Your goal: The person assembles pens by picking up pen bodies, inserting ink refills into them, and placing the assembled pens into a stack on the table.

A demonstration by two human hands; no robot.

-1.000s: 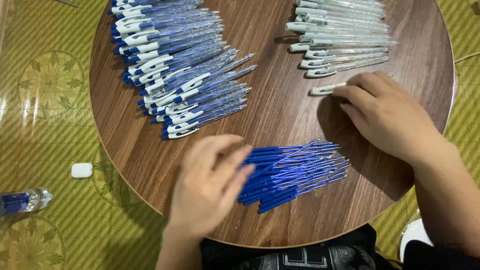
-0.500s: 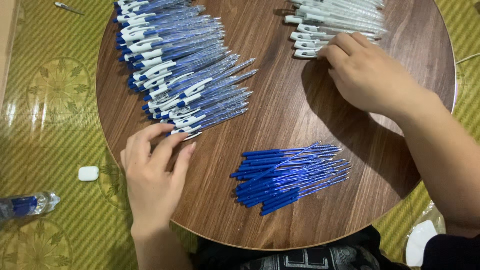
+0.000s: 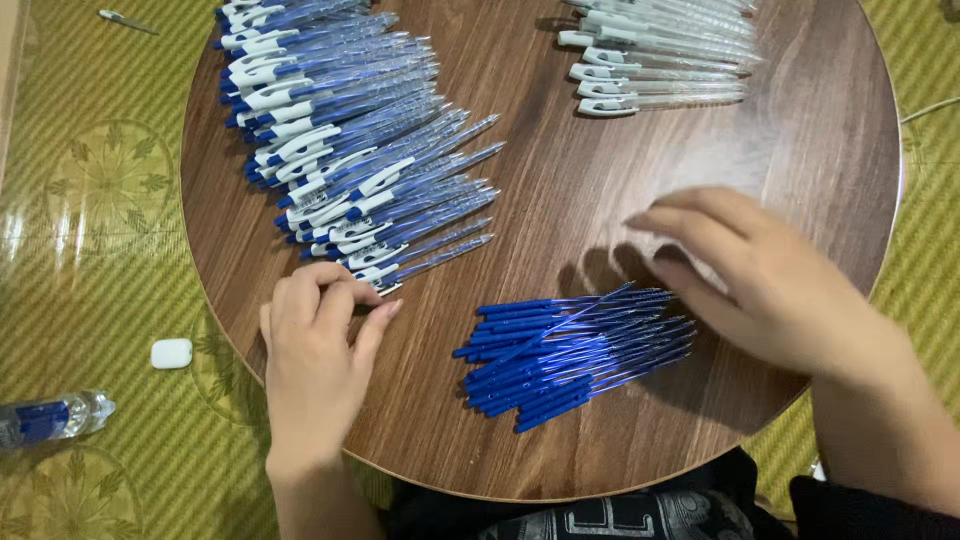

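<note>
Left hand (image 3: 318,345) curled, fingertips pinching the nearest assembled pen (image 3: 385,275) at the row's lower end on the tabletop (image 3: 560,180). Right hand (image 3: 765,275) spread, empty, just above the blue refills (image 3: 575,345). Advice: lay pen parallel, clip ends aligned

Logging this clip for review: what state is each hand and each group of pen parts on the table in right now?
left hand: fingers curled at the lowest assembled pen
right hand: open, blurred, above the table beside the refills
assembled pens: lying fanned in a row
blue refills: lying bundled in a pile
empty barrels: lying stacked in a row
water bottle: lying on its side on the mat
</note>
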